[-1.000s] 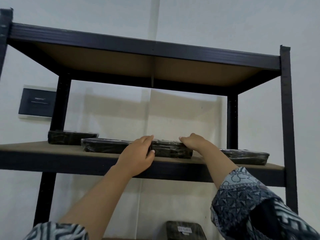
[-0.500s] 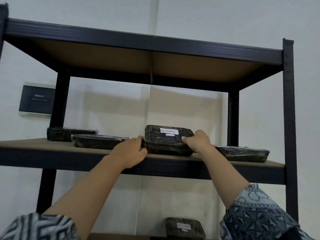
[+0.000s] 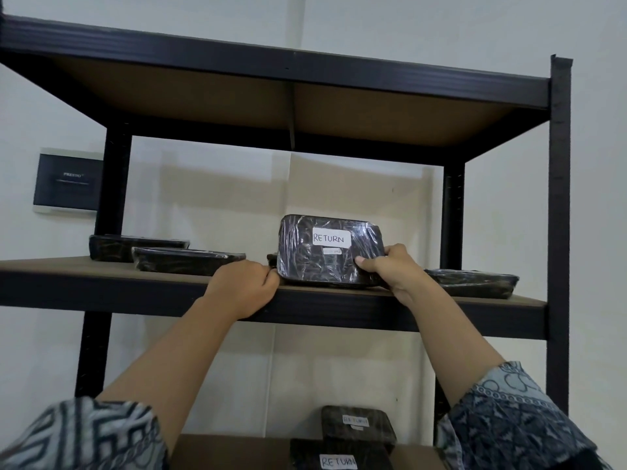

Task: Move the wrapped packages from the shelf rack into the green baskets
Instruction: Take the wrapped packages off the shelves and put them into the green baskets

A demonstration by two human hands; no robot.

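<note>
A black wrapped package (image 3: 319, 262) with a white "RETURN" label stands tilted up on its edge on the middle shelf (image 3: 101, 266) of the dark rack. My right hand (image 3: 390, 269) grips its right lower side, thumb on the front. At the package's lower left corner my left hand (image 3: 244, 286) holds on, fingers curled over the shelf's front edge. Three more flat wrapped packages lie on this shelf: two at the left (image 3: 183, 261) (image 3: 115, 245), one at the right (image 3: 475, 281). No green basket is in view.
On the shelf below lie two more labelled packages (image 3: 356, 425) (image 3: 339, 457). The rack's top shelf (image 3: 271, 96) hangs overhead, its right post (image 3: 559, 198) close by. A dark panel (image 3: 68, 179) is mounted on the white wall at the left.
The package lay flat under both hands a second ago; it has since been tipped up onto its edge, showing the RETURN label, and is now more upright than half a second ago.
</note>
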